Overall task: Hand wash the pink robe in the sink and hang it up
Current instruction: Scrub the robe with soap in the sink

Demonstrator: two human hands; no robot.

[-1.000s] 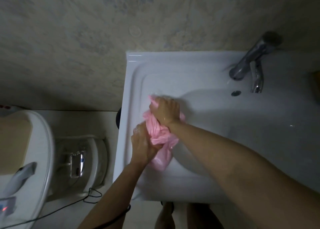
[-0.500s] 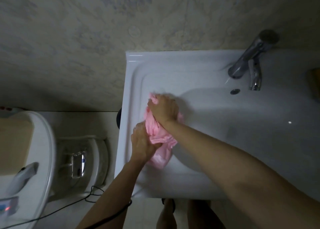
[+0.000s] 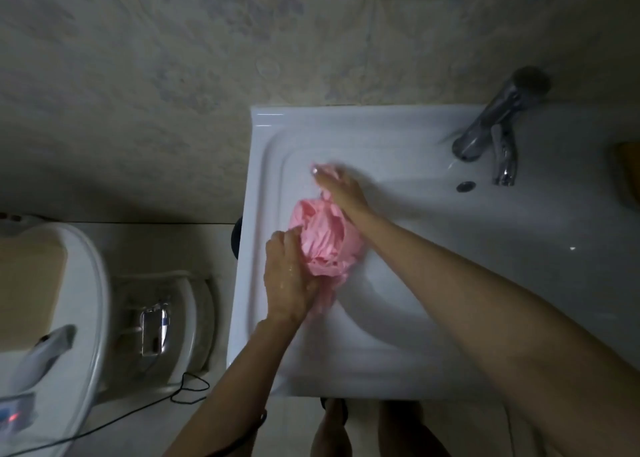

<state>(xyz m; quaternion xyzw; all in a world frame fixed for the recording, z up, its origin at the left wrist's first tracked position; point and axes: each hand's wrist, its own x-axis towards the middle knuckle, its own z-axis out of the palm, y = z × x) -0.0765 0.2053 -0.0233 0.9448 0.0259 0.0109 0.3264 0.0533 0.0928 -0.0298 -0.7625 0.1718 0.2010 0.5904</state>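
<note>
Two hands on pink robe (image 3: 325, 242), bunched lengthwise up-frame in sink (image 3: 381, 134) — left hand (image 3: 289, 283) grips lower end; right hand (image 3: 341, 193), blurred, presses flat-fingered on upper end.

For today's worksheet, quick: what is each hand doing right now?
Left hand: grips the pink robe.
Right hand: open, fingers straight, pressing the robe.

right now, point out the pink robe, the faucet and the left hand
pink robe (image 3: 325, 237): head view, middle of the bunched fabric
faucet (image 3: 491, 117): head view, chrome body above the spout
left hand (image 3: 287, 278): head view, back of the hand
</note>
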